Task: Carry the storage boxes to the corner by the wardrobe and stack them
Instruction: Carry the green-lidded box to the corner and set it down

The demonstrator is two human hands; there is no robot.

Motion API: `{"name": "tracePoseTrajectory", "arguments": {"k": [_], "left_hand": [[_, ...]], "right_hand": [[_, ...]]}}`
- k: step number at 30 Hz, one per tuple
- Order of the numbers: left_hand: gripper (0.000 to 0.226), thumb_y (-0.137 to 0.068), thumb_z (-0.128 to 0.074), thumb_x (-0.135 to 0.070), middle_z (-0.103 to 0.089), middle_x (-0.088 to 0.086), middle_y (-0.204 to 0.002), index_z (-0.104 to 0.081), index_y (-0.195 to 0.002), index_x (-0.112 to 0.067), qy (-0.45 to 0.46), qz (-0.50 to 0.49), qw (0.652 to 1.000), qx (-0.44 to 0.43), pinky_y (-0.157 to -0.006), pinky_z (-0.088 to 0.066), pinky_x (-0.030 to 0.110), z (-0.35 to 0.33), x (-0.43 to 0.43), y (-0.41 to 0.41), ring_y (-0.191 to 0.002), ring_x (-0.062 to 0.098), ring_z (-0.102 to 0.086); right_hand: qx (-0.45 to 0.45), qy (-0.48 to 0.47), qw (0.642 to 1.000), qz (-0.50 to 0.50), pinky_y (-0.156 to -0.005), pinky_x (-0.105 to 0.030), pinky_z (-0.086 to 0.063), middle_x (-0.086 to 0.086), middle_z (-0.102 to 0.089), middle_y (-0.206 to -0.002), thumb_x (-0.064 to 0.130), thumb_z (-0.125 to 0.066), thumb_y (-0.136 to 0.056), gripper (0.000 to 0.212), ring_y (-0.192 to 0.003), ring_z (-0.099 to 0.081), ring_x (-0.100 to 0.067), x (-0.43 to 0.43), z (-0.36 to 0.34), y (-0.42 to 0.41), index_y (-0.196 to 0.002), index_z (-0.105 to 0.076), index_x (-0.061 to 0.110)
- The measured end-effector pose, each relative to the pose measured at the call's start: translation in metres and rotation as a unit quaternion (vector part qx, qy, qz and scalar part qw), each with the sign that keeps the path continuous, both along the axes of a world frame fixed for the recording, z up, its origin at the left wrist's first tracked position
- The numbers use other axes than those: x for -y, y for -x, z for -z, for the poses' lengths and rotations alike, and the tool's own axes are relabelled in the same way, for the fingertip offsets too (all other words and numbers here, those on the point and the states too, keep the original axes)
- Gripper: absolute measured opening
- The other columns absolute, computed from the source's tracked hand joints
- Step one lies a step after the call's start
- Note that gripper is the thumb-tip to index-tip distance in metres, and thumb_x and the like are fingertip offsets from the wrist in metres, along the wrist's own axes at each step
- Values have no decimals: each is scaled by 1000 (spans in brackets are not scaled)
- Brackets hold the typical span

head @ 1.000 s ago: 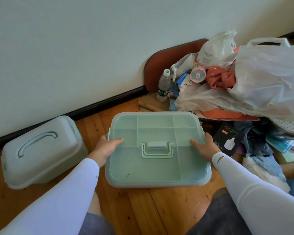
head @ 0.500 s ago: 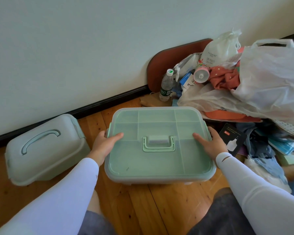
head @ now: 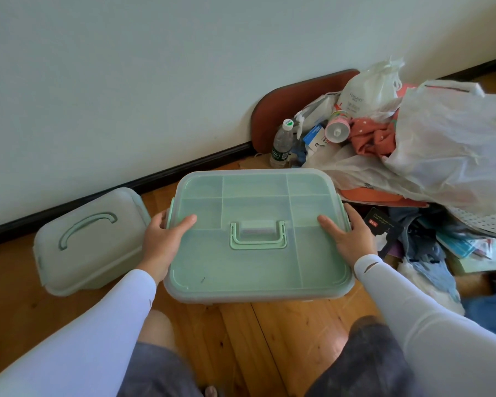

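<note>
Green storage box (head: 258,239), over the floor just right of the grey box (head: 89,242): left hand (head: 162,239) and right hand (head: 348,239) are clamping its side latches. Lifting level, thumbs pressing the lid, should be keeping it steady.

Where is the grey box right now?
In the head view, the grey box sits on the floor at left, by the skirting board, just beyond the left hand.

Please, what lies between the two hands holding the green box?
In the head view, between the left hand and the right hand lies only the lid of the green box, with its folded green handle in the middle.
</note>
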State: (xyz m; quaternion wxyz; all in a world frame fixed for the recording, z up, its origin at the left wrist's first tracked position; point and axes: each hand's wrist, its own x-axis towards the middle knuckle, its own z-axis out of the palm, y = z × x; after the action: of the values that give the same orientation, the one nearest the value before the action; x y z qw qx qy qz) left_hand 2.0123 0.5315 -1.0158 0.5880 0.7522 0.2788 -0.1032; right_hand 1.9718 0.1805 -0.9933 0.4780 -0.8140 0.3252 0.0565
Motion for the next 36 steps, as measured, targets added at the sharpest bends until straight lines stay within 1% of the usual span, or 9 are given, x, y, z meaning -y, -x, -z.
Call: {"name": "tracePoseTrajectory", "arguments": {"k": [2,6,10,17,23,25,28,31,36], "left_hand": [[73,-57,-81,-58,-69,-6,-106,-59,-122,-33,-2,-11,1000,0,-74,-60,42,-18,-5,3,-91,20,-69],[70,-58,-81,-57,-69,-3,-107,-61,-120,-31,-9,-13,1000,10,-75,-60,44,-48,-8,4,-92,21,-70],[77,-56,-82,-57,-69,-3,-108,-59,-124,-29,-10,-25,999,16,-78,-59,44,-90,-12,11,-92,20,-69],[68,-59,-84,-51,-71,-5,-104,-62,-119,-28,10,-43,999,11,-78,-59,42,-177,-15,24,-91,18,-71],[59,-58,-83,-55,-71,-8,-103,-62,-110,-36,15,-45,999,5,-76,-59,40,-246,-21,35,-90,16,-70],[60,-57,-83,-57,-70,-9,-104,-61,-110,-38,18,-44,999,-1,-76,-59,39,-277,-24,41,-91,16,-69],[68,-57,-84,-57,-70,-7,-107,-61,-116,-34,21,-50,999,-8,-79,-58,41,-319,-28,51,-94,17,-69],[78,-55,-84,-57,-68,-4,-112,-59,-124,-30,20,-57,998,-11,-84,-57,48,-362,-35,58,-97,22,-68],[76,-59,-85,-51,-68,-2,-112,-58,-125,-25,35,-75,997,-1,-84,-57,47,-423,-51,72,-97,22,-69]], "right_hand": [[0,4,1000,-6,-91,-46,-49,1,-56,-127,68,-67,-70,87,-106,-57,-25,-4,-17,0,-144,-34,37],[0,9,1000,-9,-81,-35,-45,5,-57,-116,69,-65,-69,83,-96,-53,-19,-6,-46,1,-141,-37,41],[-5,13,1000,-15,-96,-45,-46,3,-59,-124,71,-65,-67,85,-110,-56,-24,-8,-87,3,-142,-38,42],[-9,12,1000,-18,-99,-48,-44,6,-59,-126,69,-66,-69,81,-114,-55,-24,-12,-176,7,-141,-39,43],[-3,2,1000,-14,-80,-33,-46,14,-57,-107,68,-68,-67,77,-92,-57,-15,-21,-244,16,-136,-41,47],[-14,3,1000,-18,-80,-36,-50,14,-59,-106,70,-67,-67,76,-91,-60,-15,-24,-275,20,-136,-41,48],[-36,6,999,-38,-87,-48,-53,7,-60,-119,75,-65,-64,85,-98,-62,-22,-28,-320,24,-139,-37,44],[-40,11,998,-47,-87,-50,-53,5,-59,-125,80,-63,-59,93,-101,-61,-23,-34,-362,28,-140,-36,42],[-30,5,997,-72,-86,-51,-54,5,-58,-127,83,-60,-55,100,-102,-62,-23,-52,-419,30,-141,-35,40]]}}
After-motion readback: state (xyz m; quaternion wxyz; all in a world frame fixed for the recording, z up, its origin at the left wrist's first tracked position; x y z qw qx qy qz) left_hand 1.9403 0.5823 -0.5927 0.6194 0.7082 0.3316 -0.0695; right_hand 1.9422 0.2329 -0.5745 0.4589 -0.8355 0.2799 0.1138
